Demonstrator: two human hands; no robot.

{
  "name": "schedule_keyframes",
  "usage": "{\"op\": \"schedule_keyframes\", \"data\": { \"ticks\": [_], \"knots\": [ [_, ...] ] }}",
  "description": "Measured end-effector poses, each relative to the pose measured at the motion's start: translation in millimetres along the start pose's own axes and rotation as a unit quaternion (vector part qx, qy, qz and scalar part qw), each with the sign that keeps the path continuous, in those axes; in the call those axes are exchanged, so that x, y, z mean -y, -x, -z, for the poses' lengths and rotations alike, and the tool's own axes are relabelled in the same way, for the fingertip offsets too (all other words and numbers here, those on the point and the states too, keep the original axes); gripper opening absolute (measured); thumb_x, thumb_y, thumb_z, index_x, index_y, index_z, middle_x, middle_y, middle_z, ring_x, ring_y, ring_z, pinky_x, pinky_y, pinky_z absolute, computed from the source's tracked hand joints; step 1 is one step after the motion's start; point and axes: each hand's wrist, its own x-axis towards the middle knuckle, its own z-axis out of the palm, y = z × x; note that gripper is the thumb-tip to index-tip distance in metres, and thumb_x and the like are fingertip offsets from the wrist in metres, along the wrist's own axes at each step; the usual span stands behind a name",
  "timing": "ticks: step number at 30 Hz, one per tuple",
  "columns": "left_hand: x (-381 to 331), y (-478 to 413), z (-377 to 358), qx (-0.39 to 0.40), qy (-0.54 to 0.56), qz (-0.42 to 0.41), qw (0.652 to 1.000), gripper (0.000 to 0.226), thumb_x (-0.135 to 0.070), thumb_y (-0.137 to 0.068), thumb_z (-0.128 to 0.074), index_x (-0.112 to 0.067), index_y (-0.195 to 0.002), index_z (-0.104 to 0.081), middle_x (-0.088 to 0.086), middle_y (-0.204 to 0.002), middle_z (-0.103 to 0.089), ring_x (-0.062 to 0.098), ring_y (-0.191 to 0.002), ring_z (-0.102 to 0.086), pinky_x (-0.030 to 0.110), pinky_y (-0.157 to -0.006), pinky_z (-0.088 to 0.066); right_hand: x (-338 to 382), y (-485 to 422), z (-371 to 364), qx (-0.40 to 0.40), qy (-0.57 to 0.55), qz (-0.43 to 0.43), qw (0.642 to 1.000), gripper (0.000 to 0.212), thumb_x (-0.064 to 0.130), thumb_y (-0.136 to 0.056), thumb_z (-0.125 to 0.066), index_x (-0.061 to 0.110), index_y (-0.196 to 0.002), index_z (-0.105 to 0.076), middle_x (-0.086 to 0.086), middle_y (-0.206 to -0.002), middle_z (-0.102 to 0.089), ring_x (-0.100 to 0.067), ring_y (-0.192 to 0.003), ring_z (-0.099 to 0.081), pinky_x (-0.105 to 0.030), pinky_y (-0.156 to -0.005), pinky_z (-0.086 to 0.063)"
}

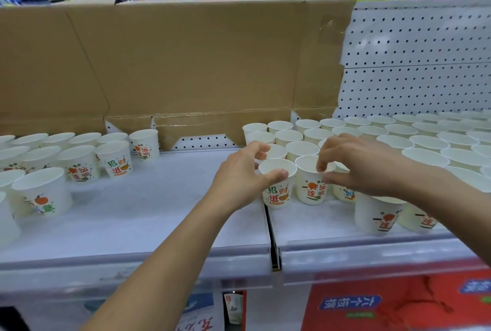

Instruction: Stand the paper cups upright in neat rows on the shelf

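Note:
Many white paper cups with red and green print stand upright on the white shelf (159, 213). My left hand (239, 179) grips one cup (277, 192) by its rim, thumb at the front and fingers at the back, right at the seam between two shelf boards. Beside it stands a second cup (309, 187); my right hand (356, 166) pinches its rim with fingertips inside the mouth. Both cups stand upright on the shelf at the front of a block of cups (398, 139) that fills the right side. Another group of cups (66, 160) stands at the left.
A flattened cardboard box (186, 65) leans against the perforated back panel (425, 51). Two cups (380, 219) stand near the shelf's front edge under my right forearm. Bare shelf lies between the two cup groups. Red cartons (398, 304) sit on the shelf below.

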Motion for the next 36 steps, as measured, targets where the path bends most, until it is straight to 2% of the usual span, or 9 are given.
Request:
{"op": "schedule_keyframes", "data": {
  "ticks": [6,13,17,22,26,28,32,34,36],
  "knots": [
    [17,21,17,-0.013,-0.007,-0.015,1.0,0.061,-0.052,-0.081,-0.07,-0.032,-0.134,-0.047,-0.015,-0.128,-0.056,0.004,-0.11,-0.053,0.029,-0.093,-0.045,10,0,-1,-0.006,-0.007,-0.009,1.0,0.005,0.044,-0.088,-0.062,0.04,-0.085,-0.059,0.018,-0.11,-0.056,-0.011,-0.103,-0.05,-0.035,-0.085,-0.046],
    [41,50,51,-0.054,-0.016,-0.027,0.998,0.061,-0.049,-0.082,-0.069,-0.031,-0.136,-0.046,-0.015,-0.132,-0.054,0.003,-0.118,-0.049,0.029,-0.1,-0.042,43,-2,8,-0.031,0.011,-0.03,0.999,0.042,0.056,-0.084,-0.056,0.041,-0.123,-0.054,0.015,-0.132,-0.05,-0.011,-0.118,-0.046,-0.034,-0.094,-0.04],
    [68,80,78,-0.131,-0.044,-0.052,0.989,0.055,-0.045,-0.085,-0.068,-0.03,-0.134,-0.049,-0.015,-0.135,-0.052,0.003,-0.124,-0.044,0.03,-0.105,-0.037,116,-26,4,-0.074,-0.104,0.036,0.991,0.046,0.054,-0.081,-0.053,0.039,-0.125,-0.054,0.014,-0.13,-0.053,-0.013,-0.115,-0.051,-0.035,-0.092,-0.044],
    [136,133,132,-0.261,-0.126,-0.042,0.956,0.052,-0.038,-0.086,-0.07,-0.027,-0.133,-0.051,-0.011,-0.139,-0.047,0.003,-0.131,-0.035,0.026,-0.109,-0.031,223,-79,-22,-0.067,-0.262,0.13,0.954,0.052,0.051,-0.085,-0.057,0.045,-0.135,-0.041,0.025,-0.126,-0.045,0.004,-0.109,-0.046,-0.024,-0.093,-0.042],
    [193,173,196,-0.369,-0.151,0.036,0.917,0.048,-0.027,-0.085,-0.072,-0.018,-0.129,-0.055,-0.001,-0.14,-0.047,0.014,-0.131,-0.036,0.028,-0.108,-0.027,300,-129,-31,-0.082,-0.336,0.179,0.921,0.036,0.039,-0.089,-0.062,0.037,-0.125,-0.055,0.017,-0.127,-0.051,-0.004,-0.108,-0.052,-0.036,-0.091,-0.049],
    [219,186,227,-0.355,-0.181,0.064,0.915,0.04,-0.028,-0.089,-0.067,-0.017,-0.126,-0.059,0.0,-0.137,-0.051,0.018,-0.128,-0.039,0.03,-0.106,-0.027,334,-151,-28,-0.109,-0.329,0.191,0.918,0.025,0.034,-0.092,-0.059,0.033,-0.117,-0.061,0.012,-0.122,-0.053,-0.009,-0.11,-0.051,-0.039,-0.086,-0.049],
    [252,196,257,-0.263,-0.232,0.063,0.934,0.034,-0.045,-0.09,-0.053,-0.027,-0.116,-0.067,-0.018,-0.125,-0.056,0.016,-0.123,-0.045,0.045,-0.101,-0.039,381,-185,-24,-0.136,-0.235,0.198,0.942,0.028,0.03,-0.096,-0.053,0.028,-0.123,-0.059,0.005,-0.123,-0.052,-0.017,-0.117,-0.044,-0.032,-0.077,-0.041],
    [257,196,262,-0.264,-0.246,0.043,0.932,0.026,-0.038,-0.088,-0.059,-0.026,-0.107,-0.072,-0.019,-0.113,-0.062,0.013,-0.115,-0.049,0.049,-0.091,-0.046,392,-196,-25,-0.138,-0.167,0.2,0.956,0.028,0.029,-0.097,-0.051,0.027,-0.123,-0.06,0.002,-0.118,-0.055,-0.02,-0.113,-0.045,-0.031,-0.071,-0.037],
    [259,193,264,-0.275,-0.259,0.022,0.926,0.015,-0.024,-0.085,-0.071,-0.02,-0.1,-0.075,-0.017,-0.101,-0.065,0.012,-0.105,-0.051,0.042,-0.084,-0.049,396,-201,-28,-0.16,-0.136,0.202,0.957,0.021,0.024,-0.096,-0.051,0.023,-0.112,-0.064,0.001,-0.105,-0.06,-0.021,-0.104,-0.047,-0.03,-0.062,-0.035]
  ]
}}
